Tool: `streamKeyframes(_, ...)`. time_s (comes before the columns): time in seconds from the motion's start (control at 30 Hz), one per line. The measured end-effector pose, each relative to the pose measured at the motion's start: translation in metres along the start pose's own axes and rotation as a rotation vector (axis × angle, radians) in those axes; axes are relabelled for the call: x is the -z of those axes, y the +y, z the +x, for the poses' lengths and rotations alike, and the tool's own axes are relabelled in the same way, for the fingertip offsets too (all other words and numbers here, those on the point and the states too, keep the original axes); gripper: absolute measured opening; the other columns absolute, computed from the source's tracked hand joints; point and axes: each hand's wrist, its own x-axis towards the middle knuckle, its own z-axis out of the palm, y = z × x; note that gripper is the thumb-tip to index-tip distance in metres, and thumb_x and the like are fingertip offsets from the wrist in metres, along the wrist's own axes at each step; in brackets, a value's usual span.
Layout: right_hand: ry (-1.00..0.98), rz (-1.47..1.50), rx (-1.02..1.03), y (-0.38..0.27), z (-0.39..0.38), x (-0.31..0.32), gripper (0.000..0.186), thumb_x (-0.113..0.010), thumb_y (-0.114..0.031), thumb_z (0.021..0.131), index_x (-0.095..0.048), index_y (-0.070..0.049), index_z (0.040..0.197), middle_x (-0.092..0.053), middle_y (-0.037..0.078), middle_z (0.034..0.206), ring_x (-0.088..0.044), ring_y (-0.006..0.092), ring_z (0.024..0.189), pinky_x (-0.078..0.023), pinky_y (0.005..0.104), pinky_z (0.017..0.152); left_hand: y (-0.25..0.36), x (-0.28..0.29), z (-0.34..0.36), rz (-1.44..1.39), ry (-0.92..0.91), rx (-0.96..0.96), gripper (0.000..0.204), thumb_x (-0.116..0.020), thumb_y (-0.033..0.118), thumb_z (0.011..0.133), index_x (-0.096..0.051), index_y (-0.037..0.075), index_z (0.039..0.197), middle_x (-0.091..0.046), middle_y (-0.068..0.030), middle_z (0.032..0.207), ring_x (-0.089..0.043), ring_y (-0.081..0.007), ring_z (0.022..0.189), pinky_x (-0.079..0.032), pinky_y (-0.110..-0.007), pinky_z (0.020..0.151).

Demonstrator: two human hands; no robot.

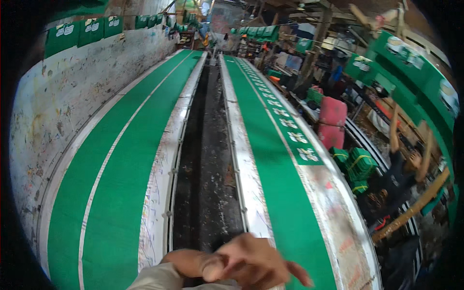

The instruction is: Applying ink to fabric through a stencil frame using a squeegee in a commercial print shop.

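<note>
At the lower edge, my left forearm comes in from the left in a light sleeve, and my left hand (195, 264) is at the bottom middle. My right hand (253, 261) seems to overlap it on the right, with one finger stretched out to the right. Motion smears both hands, and I cannot tell where one ends and the other begins. No held object shows. They are above the near end of the aisle, close to the right-hand long table (253, 188). Green fabric (285, 217) lies along that table, with a row of white prints (298, 137) down its right strip.
A second long table (162, 193) on the left bears green fabric (116, 203) in two strips. A dark aisle (205, 159) runs between the tables. At right are red containers (332, 113), tied green bundles (360, 164), hanging green cloths (411, 72) and a person with raised arms (398, 176).
</note>
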Motion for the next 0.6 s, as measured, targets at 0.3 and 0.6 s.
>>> streamKeyframes(0.3, -0.009, 0.132, -0.108, -0.197, 0.376, 0.122, 0.041, -0.065, -0.040, 0.088, -0.070, -0.006, 0.109, -0.067, 0.023, 0.115, -0.064, 0.0421, 0.106, -0.050, 0.0529, 0.092, 0.114, 0.231, 0.094, -0.621, 0.016, -0.194, 0.073, -0.061, 0.071, 0.091, -0.046, 0.008, 0.060, -0.041, -0.0029, 0.051, -0.039, -0.0151, 0.044, -0.053, -0.055, 0.098)
streamKeyframes(0.6, 0.165, 0.330, -0.298, -0.428, 0.735, 0.203, 0.055, -0.070, -0.042, 0.083, -0.068, 0.002, 0.117, -0.064, 0.029, 0.124, -0.064, 0.0466, 0.110, -0.051, 0.0531, 0.095, 0.290, 0.484, 0.135, -0.496, -0.094, -0.065, 0.070, -0.059, 0.069, 0.094, -0.046, 0.007, 0.065, -0.043, -0.0026, 0.054, -0.033, -0.0145, 0.044, -0.049, -0.057, 0.097)
